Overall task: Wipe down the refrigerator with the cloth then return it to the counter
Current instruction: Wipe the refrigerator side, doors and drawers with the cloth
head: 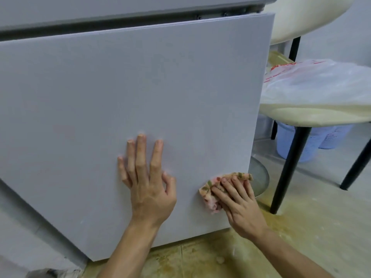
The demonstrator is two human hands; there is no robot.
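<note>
The right hand (240,201) lies flat, its fingers nearly straight and close together, pressing the bunched floral cloth (209,189) against the refrigerator door (120,87) near its lower right corner. The cloth shows beyond the fingertips and to their left. Further left, clear of the cloth, the left hand (148,187) rests open on the door, fingers spread upward, thumb bent inward.

I'm looking into what seems to be a home kitchen corner. A grey refrigerator (130,87) is filling most of my view. A cream chair (313,115) is standing just beside it, carrying a plastic bag (321,77). Blue baskets (297,143) are sitting beneath, on a stained floor (220,257).
</note>
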